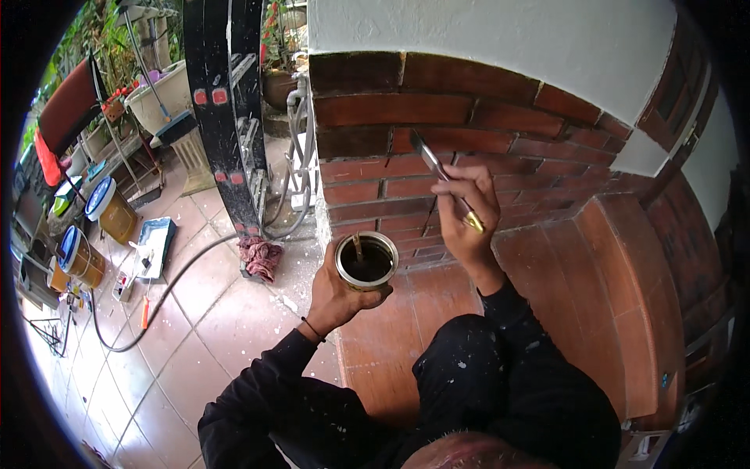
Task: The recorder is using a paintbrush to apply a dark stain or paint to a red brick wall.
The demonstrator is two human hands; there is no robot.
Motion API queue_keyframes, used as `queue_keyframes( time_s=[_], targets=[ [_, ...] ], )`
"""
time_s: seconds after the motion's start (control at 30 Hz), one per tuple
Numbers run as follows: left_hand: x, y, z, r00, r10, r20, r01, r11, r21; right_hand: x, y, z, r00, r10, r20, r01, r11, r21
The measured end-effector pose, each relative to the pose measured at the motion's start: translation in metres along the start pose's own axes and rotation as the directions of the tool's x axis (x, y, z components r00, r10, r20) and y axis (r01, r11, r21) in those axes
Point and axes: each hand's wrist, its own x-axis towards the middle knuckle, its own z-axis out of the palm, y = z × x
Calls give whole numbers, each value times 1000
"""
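My left hand (335, 297) grips an open metal can (375, 264) of dark liquid, with a thin stick (358, 248) standing in it. My right hand (469, 211) holds a paintbrush (430, 156) with a metal ferrule and a yellow-tipped handle, its bristles up against or very close to a dark red brick in the wall (512, 109); whether they touch I cannot tell. The bricks have dark gaps between them, below a white plastered upper wall (492, 35). Under the can and my knees is a terracotta-tiled step (383, 328).
A paint-spattered black ladder (215, 133) stands left of the wall, a crumpled rag (258, 258) at its foot. Paint buckets (117, 219), a paint tray (156, 246), a cable (168, 301) and a broom (172, 129) lie or stand at the left. A curved tiled step edge (633, 313) is at right.
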Motion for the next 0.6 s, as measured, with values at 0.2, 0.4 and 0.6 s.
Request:
queue_keyframes(
  time_s=[0.2,0.4,0.6],
  targets=[
    [2,5,2,1000,-8,1,8,1000,-23,-2,-1,41,976,-47,215,50,999,-9],
    [-2,8,1,1000,7,-5,-7,1000,6,21,-28,35,996,-83,45,85,996,-34],
    [-2,8,0,1000,0,-31,1,1000,14,17,-21,42,960,11,281,0,999,-41]
  ],
)
